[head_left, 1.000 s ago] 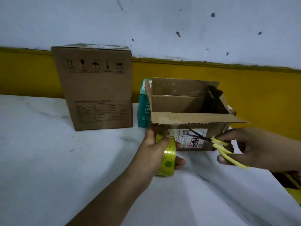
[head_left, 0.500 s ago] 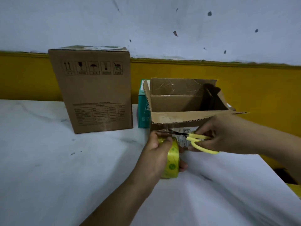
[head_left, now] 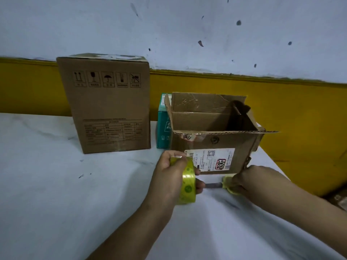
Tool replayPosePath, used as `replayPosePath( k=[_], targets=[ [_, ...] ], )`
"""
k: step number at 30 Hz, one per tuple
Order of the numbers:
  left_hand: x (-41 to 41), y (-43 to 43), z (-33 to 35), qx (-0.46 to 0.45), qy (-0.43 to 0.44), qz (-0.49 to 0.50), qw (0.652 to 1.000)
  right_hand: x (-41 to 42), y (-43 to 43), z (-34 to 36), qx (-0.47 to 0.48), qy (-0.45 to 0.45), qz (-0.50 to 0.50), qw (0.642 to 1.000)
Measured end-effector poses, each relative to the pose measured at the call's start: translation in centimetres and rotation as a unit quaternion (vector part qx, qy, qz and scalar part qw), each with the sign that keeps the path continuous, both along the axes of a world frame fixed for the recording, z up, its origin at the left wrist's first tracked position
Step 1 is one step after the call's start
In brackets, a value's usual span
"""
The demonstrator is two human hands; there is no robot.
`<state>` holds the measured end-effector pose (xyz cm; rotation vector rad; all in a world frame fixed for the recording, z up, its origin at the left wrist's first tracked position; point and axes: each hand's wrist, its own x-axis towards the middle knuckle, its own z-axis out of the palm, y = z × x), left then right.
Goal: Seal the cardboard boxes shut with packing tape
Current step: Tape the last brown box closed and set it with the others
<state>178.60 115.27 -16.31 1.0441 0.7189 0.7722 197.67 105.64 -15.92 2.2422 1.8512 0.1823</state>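
At centre right of the frame, open cardboard box on the white bench, flaps up, label on its near face, just in front left hand, grip curled round a yellow tape roll, right hand, grip wrapped round yellow scissors, tall closed box at upper left, teal box between the two.

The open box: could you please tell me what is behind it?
A teal box stands behind the open box, near its left corner. Only the teal box's left end shows; the open box covers the rest of it.

Left hand, right hand: fingers curled.
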Motion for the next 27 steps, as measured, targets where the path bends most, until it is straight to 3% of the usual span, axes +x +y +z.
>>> replayPosePath(
  k=[2,4,5,6,10,13,18,23,25,27],
  targets=[
    [0.0,0.0,0.0,0.003,-0.006,0.012,1.000,-1.1,0.0,0.8,0.130,-0.091,0.055,0.986],
    [0.0,0.2,-0.2,0.007,-0.004,0.019,1.000,-2.8,-0.1,3.1,0.350,-0.098,0.154,0.919],
    [0.0,0.2,-0.3,0.009,-0.003,0.021,1.000,-3.7,0.1,4.4,0.427,-0.086,0.188,0.880],
    [0.0,0.2,-0.3,0.011,-0.002,0.020,1.000,-4.2,0.8,5.5,0.453,-0.085,0.203,0.864],
    [-0.1,0.3,-0.3,0.014,0.005,0.016,1.000,-5.0,6.4,7.1,0.388,-0.076,0.196,0.897],
    [-0.3,0.6,-0.1,0.011,-0.009,0.025,1.000,-4.7,8.5,6.9,0.426,-0.073,0.199,0.879],
    [-1.0,1.0,0.8,0.009,-0.034,0.044,0.998,-3.8,8.3,5.5,0.344,-0.109,0.296,0.884],
    [-0.9,0.7,0.8,0.014,-0.012,0.040,0.999,-3.0,9.4,7.5,0.380,-0.093,0.285,0.875],
    [-0.9,0.8,0.8,0.015,-0.011,0.043,0.999,-3.3,9.8,8.2,0.364,-0.077,0.268,0.889],
    [-0.9,1.0,0.9,0.016,-0.011,0.048,0.999,-3.6,10.0,8.9,0.302,-0.060,0.222,0.925]
  ],
)
